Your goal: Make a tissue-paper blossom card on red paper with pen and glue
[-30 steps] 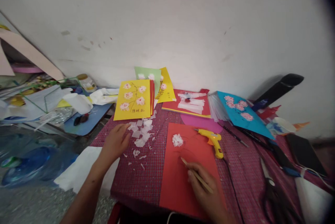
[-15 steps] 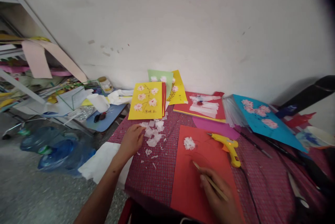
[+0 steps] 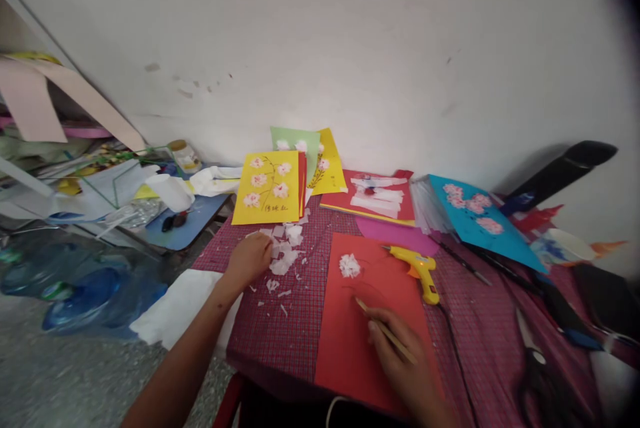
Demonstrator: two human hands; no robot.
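Observation:
My left hand rests on the checked tablecloth at the edge of a heap of white tissue squares; its fingers are curled among them, and I cannot see if it holds a piece. My right hand is closed round a thin wooden stick whose tip touches a red paper sheet. One white tissue flower is stuck near the top of that sheet.
A yellow glue gun lies right of the red sheet, its cord trailing forward. Finished flower cards, yellow and blue, lean at the back. Scissors and pens lie at the right. Water bottles lie on the floor at left.
My left hand has moved a little further into the tissue squares. The right hand keeps the stick on the red sheet; the view has swung slightly.

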